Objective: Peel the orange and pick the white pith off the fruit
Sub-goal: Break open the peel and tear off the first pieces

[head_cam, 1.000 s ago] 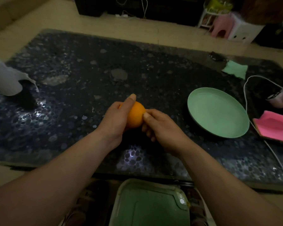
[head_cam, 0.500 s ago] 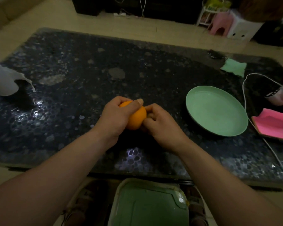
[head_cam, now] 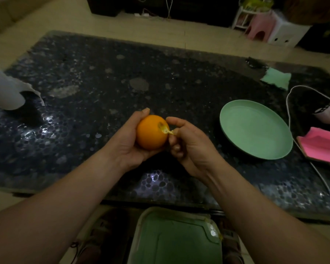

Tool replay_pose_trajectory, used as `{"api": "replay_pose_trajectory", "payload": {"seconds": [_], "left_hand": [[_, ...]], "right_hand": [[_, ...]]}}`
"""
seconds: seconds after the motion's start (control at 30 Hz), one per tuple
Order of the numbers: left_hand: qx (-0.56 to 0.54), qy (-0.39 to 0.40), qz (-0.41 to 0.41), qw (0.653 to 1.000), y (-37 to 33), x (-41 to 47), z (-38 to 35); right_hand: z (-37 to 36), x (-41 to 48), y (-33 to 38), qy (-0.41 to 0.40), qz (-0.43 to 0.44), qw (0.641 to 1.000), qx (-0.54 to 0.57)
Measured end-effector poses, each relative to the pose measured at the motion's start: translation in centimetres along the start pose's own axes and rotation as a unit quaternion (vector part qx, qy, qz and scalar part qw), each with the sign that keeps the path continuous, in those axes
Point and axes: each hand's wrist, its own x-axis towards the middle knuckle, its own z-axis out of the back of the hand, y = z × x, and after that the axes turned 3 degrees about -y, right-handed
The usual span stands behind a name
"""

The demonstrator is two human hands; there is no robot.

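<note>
An orange (head_cam: pixel 151 133) is held above the dark pebble-patterned table (head_cam: pixel 103 82), cupped in my left hand (head_cam: pixel 127 141) with the fingers curled round its far side. My right hand (head_cam: pixel 189 141) sits just to the orange's right and pinches a small torn flap of peel (head_cam: pixel 167 130) between thumb and forefinger. A small opened patch shows on the orange's upper right where the flap lifts away. The rest of the skin is whole.
An empty green plate (head_cam: pixel 255 128) lies to the right. Beyond it lie a pink pad (head_cam: pixel 322 145), a white cable (head_cam: pixel 293 96) and a green cloth (head_cam: pixel 276 79). A white paper roll (head_cam: pixel 4 92) lies at the far left. A green-lidded bin (head_cam: pixel 175 239) stands below the near table edge.
My left hand has turned the orange so its top faces me. My right thumb and forefinger have broken the skin and pulled up a small flap of peel.
</note>
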Motion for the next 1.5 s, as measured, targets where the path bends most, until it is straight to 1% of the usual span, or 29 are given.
{"api": "replay_pose_trajectory", "payload": {"seconds": [0.1,0.13,0.17,0.2,0.23,0.27,0.3,0.4,0.43,0.5,0.6,0.77,0.93,1.0,1.07,1.13,1.27,1.33,1.37,1.43,1.5], "left_hand": [[-0.077,-0.007,0.020,0.997,-0.6,0.3,0.5],[-0.095,-0.013,0.020,0.995,-0.9,0.4,0.7],[-0.104,-0.022,0.018,0.994,-1.3,0.6,0.9],[-0.108,-0.034,0.015,0.993,-1.6,0.8,1.0],[-0.109,-0.047,0.009,0.993,-1.8,0.9,1.2],[-0.108,-0.058,0.004,0.992,-1.9,1.1,1.3],[-0.105,-0.067,-0.001,0.992,-1.9,1.3,1.4],[-0.088,-0.076,-0.009,0.993,-1.7,1.5,1.4],[-0.077,-0.076,-0.009,0.994,-1.7,1.4,1.4],[-0.054,-0.068,-0.007,0.996,-1.6,1.2,1.3],[-0.027,-0.047,-0.002,0.999,-1.5,0.9,1.5],[-0.003,-0.024,0.001,1.000,-1.5,0.3,1.6],[0.003,-0.023,0.004,1.000,-1.3,0.4,1.6],[0.010,-0.021,0.001,1.000,-1.3,0.3,1.3],[0.014,-0.020,-0.001,1.000,-1.3,0.3,1.2],[0.016,-0.024,-0.004,1.000,-1.3,0.5,1.1],[0.023,-0.032,-0.007,0.999,-1.3,0.6,0.8],[0.027,-0.030,-0.008,0.999,-1.3,0.5,0.7],[0.030,-0.026,-0.007,0.999,-1.3,0.5,0.7],[0.037,-0.025,-0.005,0.999,-1.3,0.4,0.6],[0.051,-0.033,-0.009,0.998,-1.3,0.3,0.5]], "right_hand": [[0.5,0.2,0.4,-0.020,-0.014,0.996,0.080],[0.9,0.3,0.7,-0.039,-0.012,0.997,0.063],[1.4,0.4,0.9,-0.063,0.007,0.998,-0.014],[1.9,0.5,1.1,-0.086,0.036,0.985,-0.144],[2.3,0.5,1.1,-0.106,0.067,0.950,-0.285],[2.6,0.7,1.1,-0.116,0.099,0.905,-0.397],[2.8,0.8,1.0,-0.109,0.121,0.867,-0.472],[2.6,0.5,0.4,-0.046,0.127,0.770,-0.624],[2.4,0.4,0.3,-0.039,0.123,0.754,-0.644],[2.1,0.3,0.5,-0.064,0.121,0.757,-0.639],[2.0,0.4,0.5,-0.105,0.141,0.758,-0.629],[2.0,0.1,0.4,-0.085,0.155,0.743,-0.645],[1.7,-0.1,0.7,-0.062,0.154,0.747,-0.643],[1.6,0.0,0.6,-0.043,0.143,0.758,-0.636],[1.5,0.2,0.5,-0.033,0.131,0.784,-0.606],[1.4,0.1,0.6,-0.033,0.133,0.798,-0.588],[1.3,0.0,0.6,-0.049,0.156,0.782,-0.601],[1.2,0.0,0.8,-0.064,0.149,0.780,-0.605],[1.1,0.0,0.9,-0.074,0.137,0.783,-0.602],[1.1,-0.1,1.2,-0.092,0.122,0.800,-0.580],[1.5,0.0,1.3,-0.094,0.138,0.808,-0.565]]}}
